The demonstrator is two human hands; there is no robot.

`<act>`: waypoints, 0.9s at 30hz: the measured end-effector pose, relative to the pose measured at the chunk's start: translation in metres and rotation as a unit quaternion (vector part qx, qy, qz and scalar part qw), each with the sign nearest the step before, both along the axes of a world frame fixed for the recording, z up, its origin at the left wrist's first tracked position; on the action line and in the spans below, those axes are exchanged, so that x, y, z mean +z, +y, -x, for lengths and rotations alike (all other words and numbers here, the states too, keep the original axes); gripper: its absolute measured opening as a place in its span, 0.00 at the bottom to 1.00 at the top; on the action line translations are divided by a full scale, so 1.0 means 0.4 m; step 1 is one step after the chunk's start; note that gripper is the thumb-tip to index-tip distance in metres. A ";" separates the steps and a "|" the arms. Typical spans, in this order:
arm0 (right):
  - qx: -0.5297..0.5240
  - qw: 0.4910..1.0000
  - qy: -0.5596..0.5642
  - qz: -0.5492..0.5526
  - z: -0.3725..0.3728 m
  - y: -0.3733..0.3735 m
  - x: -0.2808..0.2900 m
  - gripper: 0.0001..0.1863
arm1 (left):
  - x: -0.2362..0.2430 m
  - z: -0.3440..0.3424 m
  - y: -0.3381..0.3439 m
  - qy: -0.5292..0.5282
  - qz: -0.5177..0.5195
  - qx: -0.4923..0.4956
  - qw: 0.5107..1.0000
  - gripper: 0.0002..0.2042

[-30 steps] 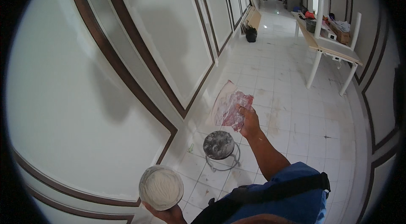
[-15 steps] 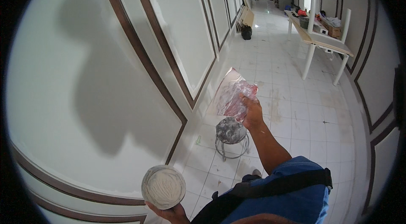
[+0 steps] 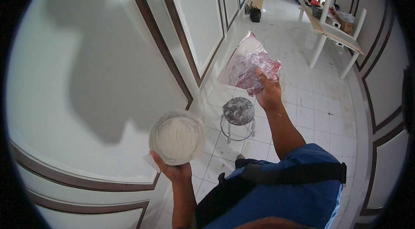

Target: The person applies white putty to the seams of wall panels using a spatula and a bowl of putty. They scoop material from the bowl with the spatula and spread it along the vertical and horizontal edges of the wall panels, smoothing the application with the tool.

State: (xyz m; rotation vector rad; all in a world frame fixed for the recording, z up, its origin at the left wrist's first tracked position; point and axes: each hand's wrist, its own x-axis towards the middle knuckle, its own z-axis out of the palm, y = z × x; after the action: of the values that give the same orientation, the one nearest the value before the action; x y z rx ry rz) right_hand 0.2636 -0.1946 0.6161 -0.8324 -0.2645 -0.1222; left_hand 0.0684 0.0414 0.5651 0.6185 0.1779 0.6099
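Note:
My left hand [image 3: 170,170] grips a round bowl [image 3: 199,127] from below and the side, thumb near its rim. Off-white paste [image 3: 176,137], streaked with ridges, fills much of the bowl. A thin pale edge pokes out beside that hand; its kind is unclear. Out ahead, my right hand [image 3: 269,91] pinches a flat, thin scraper sheet [image 3: 247,62], reddish and smeared with white paste, thumb on its upper face. The sheet is raised beside the panelled wall [image 3: 116,95], apparently not touching it. Part of the sheet lies hidden under my fingers.
A paste-stained round stool [image 3: 238,111] stands on the white tiled floor [image 3: 298,116] below my right hand. Farther right is a long bench [image 3: 341,35] with upright legs and boxes near it. A black bag [image 3: 255,14] and leaning boards line the left wall. Several people are far down the corridor.
Both hands have risen in view: the bowl came up and slightly right, the scraper sheet up and right. The view has tilted down a little. Each hand keeps its hold.

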 end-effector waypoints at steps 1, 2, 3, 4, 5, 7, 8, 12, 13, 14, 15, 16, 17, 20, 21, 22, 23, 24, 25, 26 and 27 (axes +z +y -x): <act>0.011 1.000 -0.019 0.013 -0.004 0.000 0.003 0.17 | 0.016 -0.019 -0.005 0.002 -0.002 0.004 1.000 0.33; 0.013 1.000 -0.017 0.011 -0.012 -0.010 -0.005 0.17 | 0.035 -0.039 -0.008 -0.013 0.005 -0.009 1.000 0.33; -0.032 0.989 -0.013 0.147 -0.023 -0.020 -0.017 0.16 | 0.054 -0.062 -0.007 -0.028 0.013 -0.022 0.999 0.33; -0.055 0.975 -0.009 0.214 -0.030 -0.021 -0.023 0.15 | 0.076 -0.087 -0.006 -0.027 0.013 -0.022 0.999 0.33; -0.072 0.957 -0.005 0.280 -0.033 -0.011 -0.017 0.15 | 0.095 -0.110 -0.001 -0.033 0.016 -0.030 0.999 0.33; -0.032 0.961 -0.138 0.238 -0.023 0.013 0.004 0.13 | 0.116 -0.165 0.001 -0.032 0.023 -0.033 0.999 0.33; -0.024 0.962 -0.131 0.240 -0.023 0.015 0.006 0.13 | 0.121 -0.196 -0.003 -0.024 0.025 -0.036 0.999 0.33; -0.085 0.843 -0.353 0.397 -0.065 0.005 -0.001 0.18 | 0.124 -0.294 -0.019 -0.036 0.022 -0.073 0.996 0.33; -0.110 0.776 -0.440 0.438 -0.078 0.000 -0.007 0.21 | 0.124 -0.305 -0.027 -0.034 0.021 -0.074 0.996 0.33; -0.117 0.775 -0.441 0.437 -0.092 -0.007 -0.007 0.21 | 0.132 -0.327 -0.035 -0.033 0.017 -0.079 0.996 0.33; -0.129 0.727 -0.459 0.494 -0.099 -0.015 -0.009 0.23 | 0.137 -0.350 -0.044 -0.031 0.013 -0.085 0.996 0.32; -0.142 0.675 -0.472 0.549 -0.104 -0.023 -0.014 0.26 | 0.132 -0.368 -0.050 -0.035 0.011 -0.092 0.995 0.32; -0.147 0.658 -0.475 0.566 -0.116 -0.031 -0.030 0.28 | 0.123 -0.383 -0.053 -0.025 -0.008 -0.091 0.996 0.33; -0.148 0.645 -0.496 0.562 -0.147 -0.040 -0.052 0.27 | 0.107 -0.425 -0.037 -0.029 -0.007 -0.109 0.994 0.33; -0.143 0.623 -0.479 0.601 -0.153 -0.053 -0.059 0.28 | 0.099 -0.438 -0.034 -0.026 0.017 -0.120 0.992 0.33; -0.153 0.620 -0.478 0.603 -0.160 -0.064 -0.067 0.28 | 0.099 -0.449 -0.036 -0.033 0.015 -0.127 0.991 0.33; -0.140 0.618 -0.468 0.616 -0.169 -0.077 -0.074 0.31 | 0.106 -0.456 -0.039 -0.037 0.010 -0.124 0.992 0.33; -0.126 0.616 -0.459 0.628 -0.180 -0.089 -0.075 0.34 | 0.113 -0.463 -0.040 -0.042 0.004 -0.120 0.992 0.33; -0.119 0.614 -0.458 0.632 -0.194 -0.102 -0.069 0.35 | 0.119 -0.472 -0.040 -0.035 -0.014 -0.111 0.993 0.33; -0.125 0.612 -0.459 0.632 -0.202 -0.118 -0.067 0.35 | 0.124 -0.477 -0.040 -0.040 -0.016 -0.113 0.993 0.33; -0.136 0.586 -0.459 0.654 -0.211 -0.134 -0.065 0.34 | 0.132 -0.482 -0.038 -0.039 -0.018 -0.105 0.994 0.33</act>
State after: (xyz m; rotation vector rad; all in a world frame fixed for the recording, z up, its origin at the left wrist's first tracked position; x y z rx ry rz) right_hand 0.3482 -0.2483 0.5902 -2.2854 -1.3260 -0.7230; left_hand 0.2610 0.0262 0.6178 0.6376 0.0282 0.4331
